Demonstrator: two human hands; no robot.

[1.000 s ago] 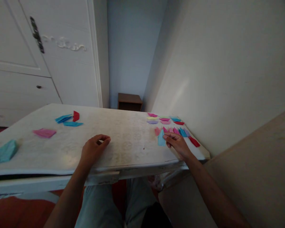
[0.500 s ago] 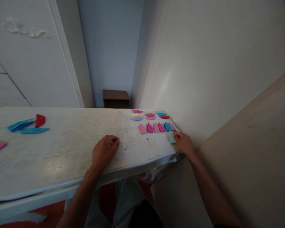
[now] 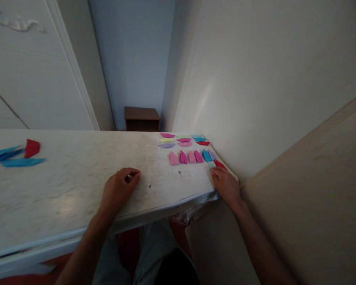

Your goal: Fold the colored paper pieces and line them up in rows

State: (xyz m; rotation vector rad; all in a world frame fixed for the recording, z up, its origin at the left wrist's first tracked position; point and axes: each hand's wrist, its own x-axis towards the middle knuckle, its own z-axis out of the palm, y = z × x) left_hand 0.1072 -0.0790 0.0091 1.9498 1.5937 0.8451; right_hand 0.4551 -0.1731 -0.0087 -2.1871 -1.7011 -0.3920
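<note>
My right hand (image 3: 226, 185) is at the table's right end, fingers together on a pale green folded paper piece (image 3: 211, 163) that they partly cover. Just beyond the fingertips lies a red folded paper piece (image 3: 220, 164). A row of upright-pointing folded papers runs leftward from there: a lilac one (image 3: 211, 154), a blue one (image 3: 207, 155), and several pink ones (image 3: 183, 157). My left hand (image 3: 118, 192) rests on the tabletop left of that row, its thumb and fingers curled together with nothing visible in them.
Behind the row lie flat boat-shaped papers, among them a yellow one (image 3: 167, 140) and a red one (image 3: 203, 143). Blue strips (image 3: 23, 162) and a red piece (image 3: 32, 148) lie far left on the white table (image 3: 77, 174). A wall (image 3: 240, 99) borders the right side.
My right hand has moved slightly away from me with the pale green paper, bringing it up to the row. The red paper now shows beside it. The view has turned a little right.
</note>
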